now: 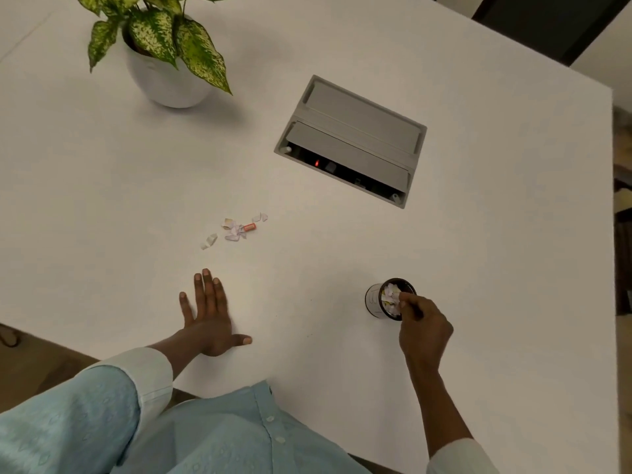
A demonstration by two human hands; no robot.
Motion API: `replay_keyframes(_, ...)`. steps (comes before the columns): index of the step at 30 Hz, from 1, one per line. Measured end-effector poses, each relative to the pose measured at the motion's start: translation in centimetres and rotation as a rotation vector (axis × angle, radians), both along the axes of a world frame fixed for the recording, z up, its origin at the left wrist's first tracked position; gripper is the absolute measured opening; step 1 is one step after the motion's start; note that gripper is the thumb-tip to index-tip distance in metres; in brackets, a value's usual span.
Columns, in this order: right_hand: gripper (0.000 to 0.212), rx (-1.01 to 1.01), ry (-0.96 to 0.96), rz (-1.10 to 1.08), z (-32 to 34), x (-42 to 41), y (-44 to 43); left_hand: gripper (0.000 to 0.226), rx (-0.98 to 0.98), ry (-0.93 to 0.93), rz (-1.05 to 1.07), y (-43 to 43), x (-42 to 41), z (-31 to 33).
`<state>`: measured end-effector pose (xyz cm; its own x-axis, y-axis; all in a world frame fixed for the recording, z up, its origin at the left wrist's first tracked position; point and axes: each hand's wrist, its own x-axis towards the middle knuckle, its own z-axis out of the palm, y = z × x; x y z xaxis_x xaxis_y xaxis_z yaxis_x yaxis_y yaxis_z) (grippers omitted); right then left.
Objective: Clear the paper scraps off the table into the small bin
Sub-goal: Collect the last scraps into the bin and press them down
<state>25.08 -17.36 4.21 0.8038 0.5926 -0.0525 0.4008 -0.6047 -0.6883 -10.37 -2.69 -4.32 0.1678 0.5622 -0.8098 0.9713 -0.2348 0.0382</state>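
Centrally, a small cluster of paper scraps (236,229) lies loose on the white table (478,254), with a short orange-red piece (249,227) among them. The small bin (378,299), dark-rimmed and already holding scraps, stands well to the right of the cluster, near the table's front edge. The right hand (424,328) hangs over the bin's rim, fingertips pinched together at the opening; whether they hold a scrap I cannot tell. The left hand (208,319) lies flat, fingers spread and empty, just short of the cluster. Farther back: a grey cable box (355,131), lid partly raised, and a potted plant (164,46).
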Motion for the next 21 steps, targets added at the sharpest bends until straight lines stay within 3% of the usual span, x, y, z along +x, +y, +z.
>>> replay_keyframes(8,0.029,-0.242,-0.350,0.341,-2.3,-1.8,-0.8,0.153,-0.011,0.007,0.007,0.0,0.1,0.4)
replay_keyframes(13,0.039,-0.377,-0.349,0.375,-3.3,-2.1,-0.9,0.152,-0.002,-0.008,0.014,-0.1,-0.1,0.6)
replay_keyframes(21,0.022,-0.143,-0.424,0.345,0.6,-3.1,1.5,0.151,0.025,-0.063,0.007,-0.2,-0.7,0.0)
